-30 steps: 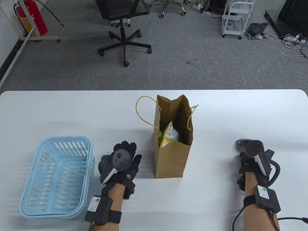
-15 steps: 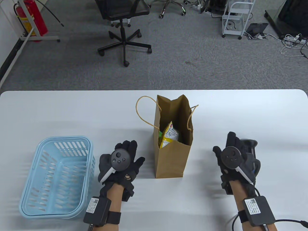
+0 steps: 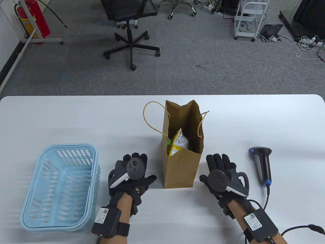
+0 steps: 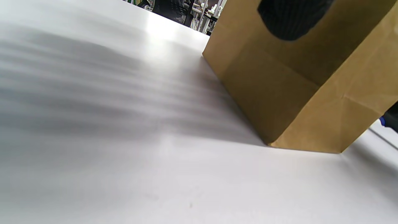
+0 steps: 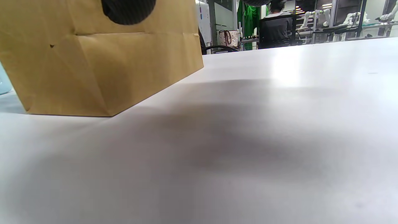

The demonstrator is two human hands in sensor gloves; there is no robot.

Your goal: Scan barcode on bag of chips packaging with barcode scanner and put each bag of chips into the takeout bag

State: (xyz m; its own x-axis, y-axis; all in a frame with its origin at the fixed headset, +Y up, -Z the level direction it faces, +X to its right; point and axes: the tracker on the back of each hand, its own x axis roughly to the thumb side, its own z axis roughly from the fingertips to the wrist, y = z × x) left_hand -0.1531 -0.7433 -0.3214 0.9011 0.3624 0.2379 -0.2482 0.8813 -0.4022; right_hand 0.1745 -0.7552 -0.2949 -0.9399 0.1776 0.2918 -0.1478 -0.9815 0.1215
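A brown paper takeout bag [image 3: 181, 165] stands upright mid-table, and yellow chip bags [image 3: 178, 142] show inside its open top. The black barcode scanner [image 3: 263, 164] lies on the table to the bag's right, with no hand on it. My left hand [image 3: 133, 169] rests flat on the table just left of the bag, fingers spread and holding nothing. My right hand [image 3: 221, 169] lies flat just right of the bag, also holding nothing. The wrist views show the bag's lower side [image 4: 298, 93] [image 5: 102, 68] close by, with a gloved fingertip [image 4: 290, 18] [image 5: 128, 11] at the top edge.
A light blue plastic basket [image 3: 61, 186] sits at the front left of the white table [image 3: 76, 119], with nothing visible in it. The scanner's cable [image 3: 266, 200] trails toward the front edge. Beyond the table are an office chair [image 3: 129, 15] and a white cart [image 3: 250, 17].
My right hand let go of the scanner, left it lying on the table and moved left to rest beside the bag. My left hand shifted slightly toward the bag.
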